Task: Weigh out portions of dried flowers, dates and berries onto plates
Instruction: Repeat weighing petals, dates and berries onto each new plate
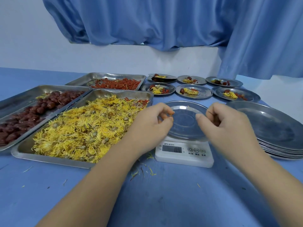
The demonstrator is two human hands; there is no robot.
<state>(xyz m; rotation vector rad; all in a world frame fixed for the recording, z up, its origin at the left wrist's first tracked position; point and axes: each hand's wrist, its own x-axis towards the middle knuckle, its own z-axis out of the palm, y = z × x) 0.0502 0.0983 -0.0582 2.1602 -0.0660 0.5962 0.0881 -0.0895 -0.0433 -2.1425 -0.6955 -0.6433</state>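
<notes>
An empty metal plate point(185, 125) sits on a white digital scale point(183, 150). My left hand point(152, 120) hovers at the plate's left rim with curled fingers, pinching a few small orange-red berries at its fingertips. My right hand point(221, 120) hovers over the right rim, fingers curled round something dark red that looks like a date. To the left lie a tray of yellow dried flowers point(85, 128), a tray of dates point(29, 115) and, behind them, a tray of red berries point(116, 84).
Several small plates point(193, 91) filled with flowers, a date and berries stand in two rows behind the scale. A stack of empty metal plates point(272, 128) is at the right. Loose petals litter the blue tablecloth point(164, 197). Blue curtains hang behind.
</notes>
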